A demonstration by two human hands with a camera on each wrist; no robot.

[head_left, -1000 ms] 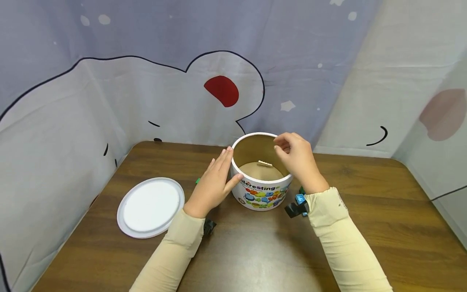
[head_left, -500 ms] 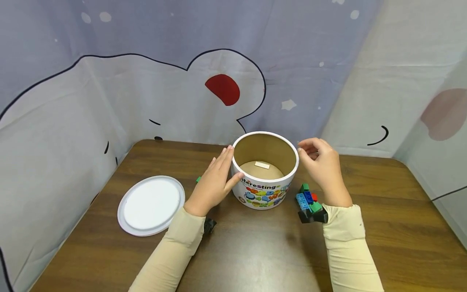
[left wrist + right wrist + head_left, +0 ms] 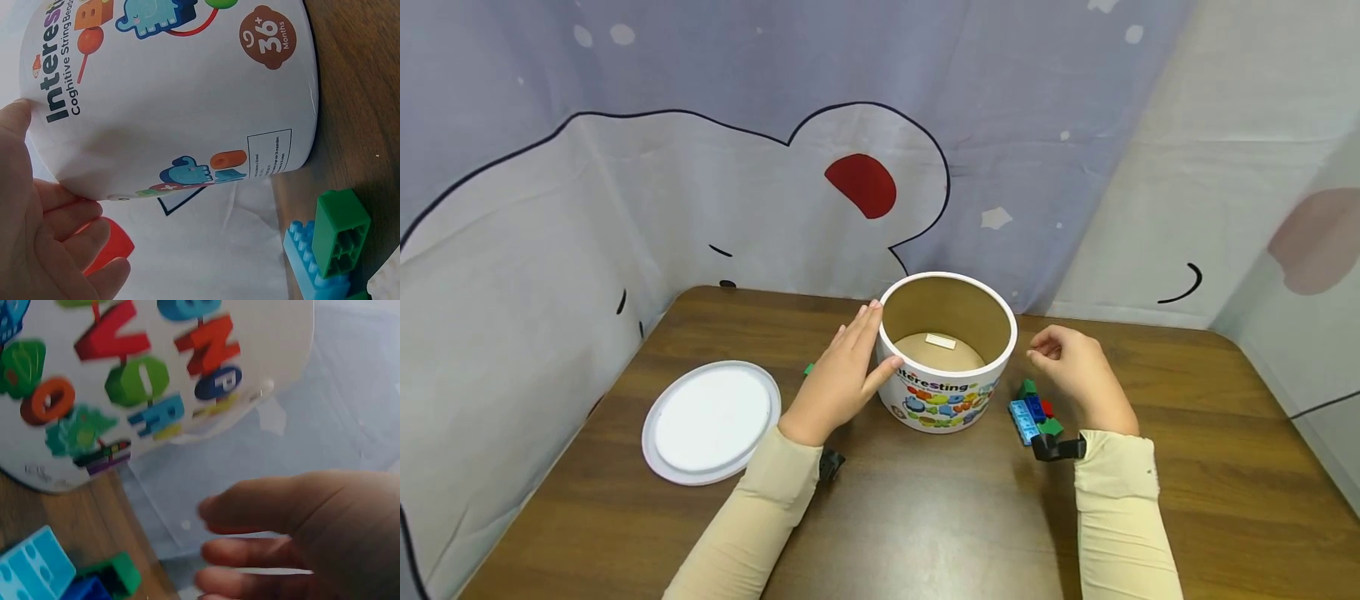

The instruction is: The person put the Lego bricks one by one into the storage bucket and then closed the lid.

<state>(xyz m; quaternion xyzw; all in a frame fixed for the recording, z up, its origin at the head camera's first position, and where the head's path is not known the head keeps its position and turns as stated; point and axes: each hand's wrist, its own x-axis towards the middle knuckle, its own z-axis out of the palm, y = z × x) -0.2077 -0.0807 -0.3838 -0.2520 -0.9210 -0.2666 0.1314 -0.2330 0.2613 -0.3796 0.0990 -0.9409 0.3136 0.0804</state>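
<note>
A round white tub [image 3: 937,400] with "Interesting" and colourful pictures printed on its side stands upright on the table. One white brick [image 3: 940,342] lies on its bottom. My left hand [image 3: 835,379] rests along the tub's left side, fingers straight and the thumb at the front rim. To the right of the tub my right hand [image 3: 1078,375] hovers with loosely bent fingers and nothing between them. Below that hand lie a light blue brick [image 3: 1023,422], a dark blue brick [image 3: 1034,407], green bricks [image 3: 1049,427] and a red piece [image 3: 1048,408].
A white round lid [image 3: 711,421] lies on the wooden table [image 3: 917,525] at the left. Behind the left hand, a green brick [image 3: 340,231] sits against a light blue brick [image 3: 306,262]. A printed curtain [image 3: 737,192] hangs along the table's back edge.
My right hand has moved from over the tub's rim to the right and down towards the bricks there. The white brick in the tub has settled flat. My left hand stays put.
</note>
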